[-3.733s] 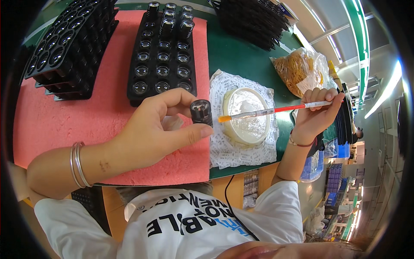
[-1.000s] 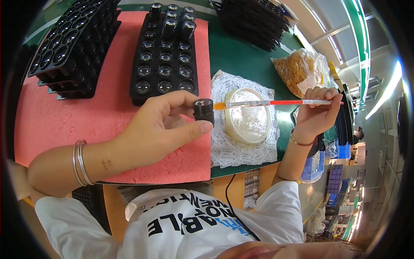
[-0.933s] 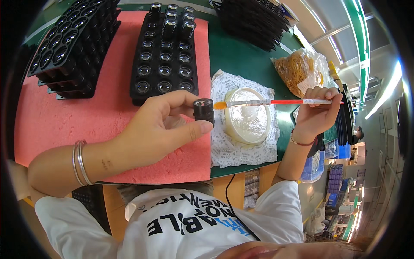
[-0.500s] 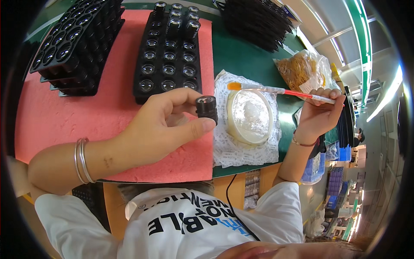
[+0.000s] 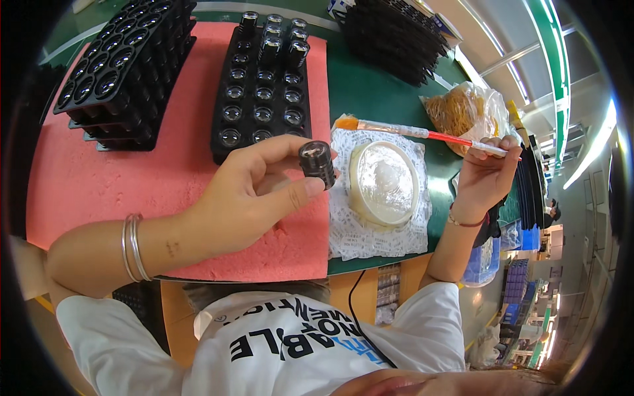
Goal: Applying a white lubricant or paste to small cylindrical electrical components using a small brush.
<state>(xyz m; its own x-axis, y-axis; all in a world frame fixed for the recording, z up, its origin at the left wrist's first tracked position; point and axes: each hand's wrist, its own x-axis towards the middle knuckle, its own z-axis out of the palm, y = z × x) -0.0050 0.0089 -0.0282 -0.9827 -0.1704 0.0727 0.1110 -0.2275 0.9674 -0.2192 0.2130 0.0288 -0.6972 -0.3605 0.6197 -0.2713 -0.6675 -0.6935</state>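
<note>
Green table (image 5: 370, 99) across the middle, sheen on its bare top toward the right. Tan panel (image 5: 411, 280) below its near edge. Pale floor (image 5: 485, 302) to the right, light glinting off it. Blue bin (image 5: 481, 267) on that side, near the table; purple crates (image 5: 515, 280) stacked farther right. Green beam (image 5: 560, 72) far right, bent by the lens. Beyond it, a long white strip light (image 5: 592, 150), lit.

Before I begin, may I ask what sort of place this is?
Probably a factory assembly workshop: a black tray holds rows of matching small parts, a blue bin stands right of the green workbench, and a long strip light glows overhead.
</note>
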